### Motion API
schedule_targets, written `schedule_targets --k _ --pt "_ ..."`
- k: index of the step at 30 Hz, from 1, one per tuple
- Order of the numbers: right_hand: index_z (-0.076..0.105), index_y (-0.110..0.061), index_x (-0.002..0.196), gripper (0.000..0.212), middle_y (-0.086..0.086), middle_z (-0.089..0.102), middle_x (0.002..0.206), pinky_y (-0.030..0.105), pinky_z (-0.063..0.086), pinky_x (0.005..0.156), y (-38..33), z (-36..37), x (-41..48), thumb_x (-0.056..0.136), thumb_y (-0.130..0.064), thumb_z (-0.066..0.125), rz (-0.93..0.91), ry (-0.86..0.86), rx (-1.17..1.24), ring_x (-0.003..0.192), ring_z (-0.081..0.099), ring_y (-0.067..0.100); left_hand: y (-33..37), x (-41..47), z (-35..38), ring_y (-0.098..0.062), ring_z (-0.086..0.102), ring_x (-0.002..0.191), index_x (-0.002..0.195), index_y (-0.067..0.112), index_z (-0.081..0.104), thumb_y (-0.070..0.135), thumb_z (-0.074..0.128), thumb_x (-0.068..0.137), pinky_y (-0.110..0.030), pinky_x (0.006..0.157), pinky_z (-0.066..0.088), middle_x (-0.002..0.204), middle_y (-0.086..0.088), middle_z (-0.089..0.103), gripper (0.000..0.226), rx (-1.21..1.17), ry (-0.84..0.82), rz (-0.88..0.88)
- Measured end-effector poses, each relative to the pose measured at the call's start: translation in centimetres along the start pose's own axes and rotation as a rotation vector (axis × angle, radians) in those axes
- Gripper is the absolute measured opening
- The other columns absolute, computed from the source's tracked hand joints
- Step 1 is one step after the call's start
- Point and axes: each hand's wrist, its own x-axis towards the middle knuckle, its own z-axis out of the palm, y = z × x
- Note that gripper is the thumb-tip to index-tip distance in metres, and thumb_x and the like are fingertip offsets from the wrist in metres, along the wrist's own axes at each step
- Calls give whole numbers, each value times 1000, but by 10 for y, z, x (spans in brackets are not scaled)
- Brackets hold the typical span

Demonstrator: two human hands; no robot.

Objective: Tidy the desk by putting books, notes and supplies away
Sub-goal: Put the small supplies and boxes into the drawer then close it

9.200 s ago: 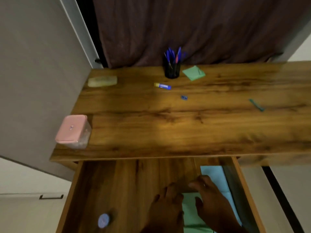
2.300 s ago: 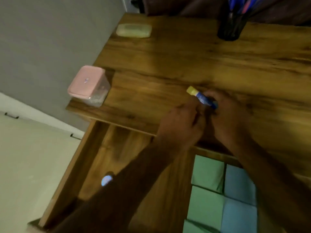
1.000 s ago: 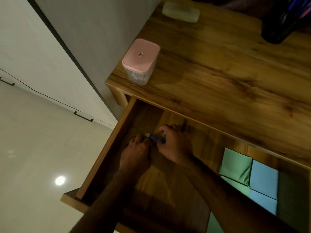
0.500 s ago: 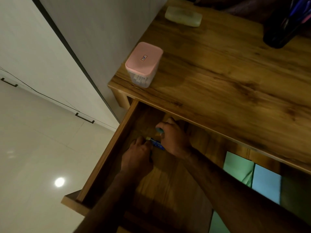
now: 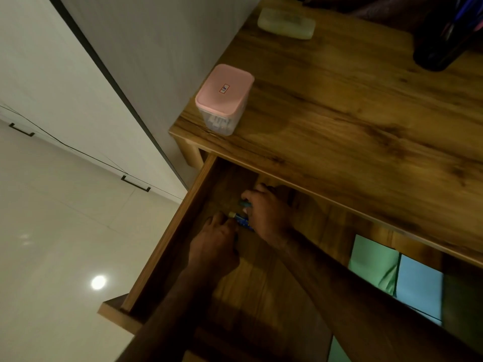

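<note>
Blue stick [image 5: 241,221] sits inside the open drawer [image 5: 175,239], its ends gripped by the left hand [image 5: 214,240] and right hand [image 5: 267,214].

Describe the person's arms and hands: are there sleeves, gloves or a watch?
Both forearms are bare, with no sleeve in view. The left hand and right hand wear no gloves, and no watch shows at either wrist. Rings cannot be told in this dim light.

brown wood-grain desk top [image 5: 352,126] | on desk top: pink-lidded clear square plastic box [image 5: 224,87]; pale yellow-green oblong case [image 5: 286,23]; black round pen cup [image 5: 439,48] | below desk top: blue yellow-capped plastic glue stick [image 5: 241,222]; green paper pad [image 5: 371,254]; light-blue paper pad [image 5: 418,278]
</note>
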Motion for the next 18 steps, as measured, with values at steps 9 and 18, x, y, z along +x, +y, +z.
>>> schedule_targets --k 9,18 --pt "38 -31 150 57 -2 44 148 38 49 97 11 -14 -27 98 -31 60 -33 -52 110 133 47 22 -3 -5 3 -18 40 128 143 24 42 25 66 84 -25 93 50 145 1 35 64 -40 16 45" --pt "54 -35 131 40 -10 53 132 36 50 95 23 -51 -65 94 -24 58 -135 43 203 121 53 15 9 -25 -25 -9 56 103 120 28 60 22 73 78 -18 74 54 123 11 52 45 -167 134 31"
